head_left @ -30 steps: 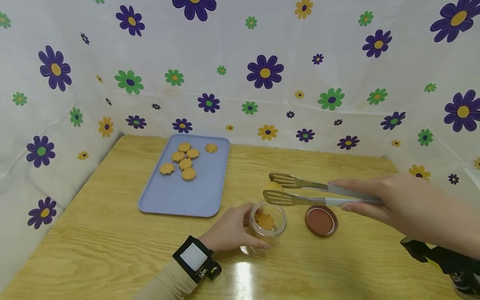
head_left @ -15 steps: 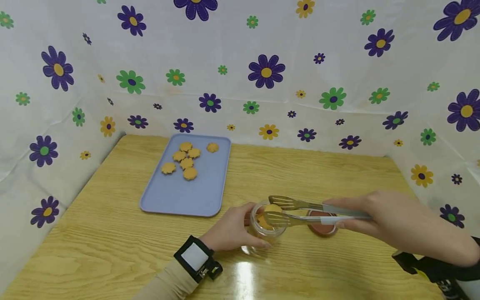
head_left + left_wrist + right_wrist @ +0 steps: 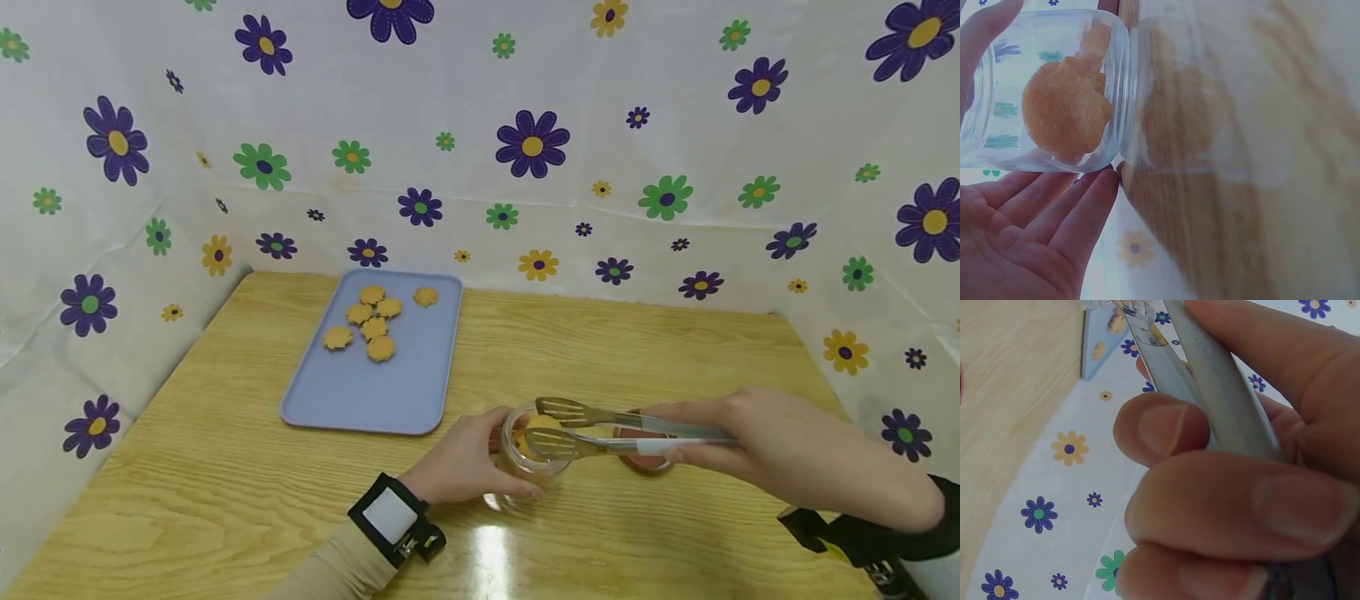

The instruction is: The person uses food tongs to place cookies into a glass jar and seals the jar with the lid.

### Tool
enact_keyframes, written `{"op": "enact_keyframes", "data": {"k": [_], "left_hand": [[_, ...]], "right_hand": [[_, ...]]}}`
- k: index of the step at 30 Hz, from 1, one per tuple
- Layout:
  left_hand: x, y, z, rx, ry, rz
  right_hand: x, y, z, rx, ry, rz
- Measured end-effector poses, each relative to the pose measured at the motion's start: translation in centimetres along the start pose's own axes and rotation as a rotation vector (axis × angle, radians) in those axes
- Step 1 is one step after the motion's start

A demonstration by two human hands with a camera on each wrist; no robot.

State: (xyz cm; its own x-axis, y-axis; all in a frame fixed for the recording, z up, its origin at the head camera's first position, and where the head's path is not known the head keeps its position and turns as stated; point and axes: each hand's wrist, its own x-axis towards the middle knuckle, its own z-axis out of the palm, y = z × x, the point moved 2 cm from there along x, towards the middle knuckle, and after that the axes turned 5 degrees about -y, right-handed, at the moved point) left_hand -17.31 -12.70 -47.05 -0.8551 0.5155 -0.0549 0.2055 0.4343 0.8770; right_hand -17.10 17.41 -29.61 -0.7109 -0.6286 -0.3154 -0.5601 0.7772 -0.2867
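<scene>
My left hand (image 3: 468, 458) holds a clear glass jar (image 3: 553, 473) upright on the table, fingers and thumb around its side. Flower-edged cookies lie inside; one cookie (image 3: 1066, 109) shows large through the glass in the left wrist view. My right hand (image 3: 787, 454) grips metal tongs (image 3: 611, 445) with grey handles, reaching in from the right. Their slotted tips are over the jar's mouth, with a round cookie (image 3: 545, 422) at the opening between or just under them. Whether the tips still pinch it, I cannot tell. The right wrist view shows fingers curled around the handles.
A blue tray (image 3: 360, 400) with several flower-shaped cookies (image 3: 380, 348) lies at the back left. The reddish-brown lid (image 3: 648, 464) lies right of the jar, partly behind the tongs. A white flower-patterned cloth (image 3: 450, 100) stands around the wooden table (image 3: 187, 500).
The tongs and right hand have come down and toward me, bringing the cookie from behind the jar to its mouth. In the last half second they moved only slightly. The left hand stays on the jar.
</scene>
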Motion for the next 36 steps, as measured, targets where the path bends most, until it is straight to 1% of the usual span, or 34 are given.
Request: {"op": "enact_keyframes", "data": {"k": [13, 21, 23, 26, 29, 31, 33, 36], "left_hand": [[-0.1, 0.0, 0.0, 0.006, -0.001, -0.006], [-0.2, 0.2, 0.0, 0.029, -0.002, -0.010], [-0.2, 0.2, 0.1, 0.030, -0.001, -0.009], [-0.2, 0.2, 0.0, 0.021, -0.005, -0.004], [-0.1, 0.1, 0.0, 0.017, -0.013, -0.006], [-0.1, 0.1, -0.1, 0.020, -0.013, -0.009], [-0.2, 0.1, -0.2, 0.030, -0.010, -0.011], [-0.2, 0.1, -0.1, 0.027, -0.008, -0.011]], "right_hand": [[0.2, 0.4, 0.2, 0.056, -0.059, 0.067], [0.1, 0.6, 0.3, 0.044, -0.032, 0.051], [0.2, 0.6, 0.2, 0.052, -0.036, 0.043], [0.6, 0.6, -0.3, 0.087, -0.028, 0.009], [1.7, 0.6, -1.0, 0.103, 0.013, -0.043], [2.9, 0.5, -1.6, 0.088, 0.046, -0.066], [4.6, 0.1, -2.1, 0.065, 0.070, -0.089], [7.5, -0.7, -2.9, 0.047, 0.076, -0.107]]}}
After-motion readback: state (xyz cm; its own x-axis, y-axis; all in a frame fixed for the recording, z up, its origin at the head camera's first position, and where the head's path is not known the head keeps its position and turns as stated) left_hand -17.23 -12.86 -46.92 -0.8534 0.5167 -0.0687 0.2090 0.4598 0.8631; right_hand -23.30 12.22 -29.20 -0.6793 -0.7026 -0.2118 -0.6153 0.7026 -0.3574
